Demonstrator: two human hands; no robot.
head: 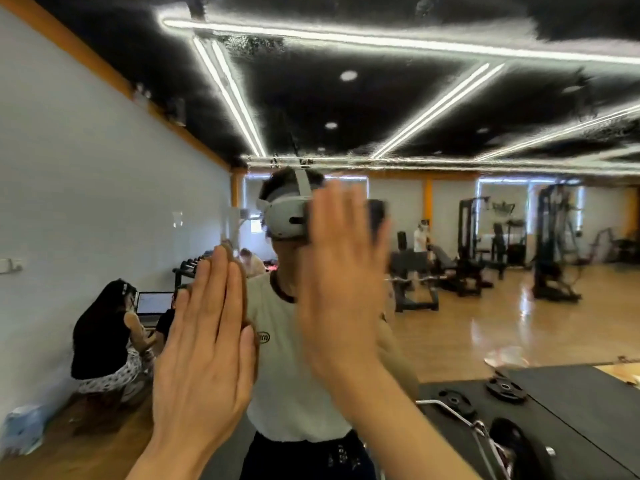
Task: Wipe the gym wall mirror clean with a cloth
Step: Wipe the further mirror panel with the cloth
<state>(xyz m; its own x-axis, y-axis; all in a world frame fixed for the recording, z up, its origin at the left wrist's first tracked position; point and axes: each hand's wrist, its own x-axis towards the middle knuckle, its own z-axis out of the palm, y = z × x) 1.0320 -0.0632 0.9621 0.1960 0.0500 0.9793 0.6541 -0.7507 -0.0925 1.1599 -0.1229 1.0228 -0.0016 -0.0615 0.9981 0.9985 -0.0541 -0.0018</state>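
Note:
The wall mirror fills the view, and its upper part looks streaky and smeared. My left hand lies flat against the glass with straight, closed fingers; its brown reflection shows along its right edge. My right hand is raised flat to the glass beside it, fingers straight and blurred by motion. A dark patch shows past its fingertips; I cannot tell whether it is the cloth. My own reflection, in a white shirt and a headset, stands between the hands.
A black mat with weight plates and a bar lies at lower right. In the reflection, seated people with a laptop are at left, and gym machines stand on the wooden floor at right.

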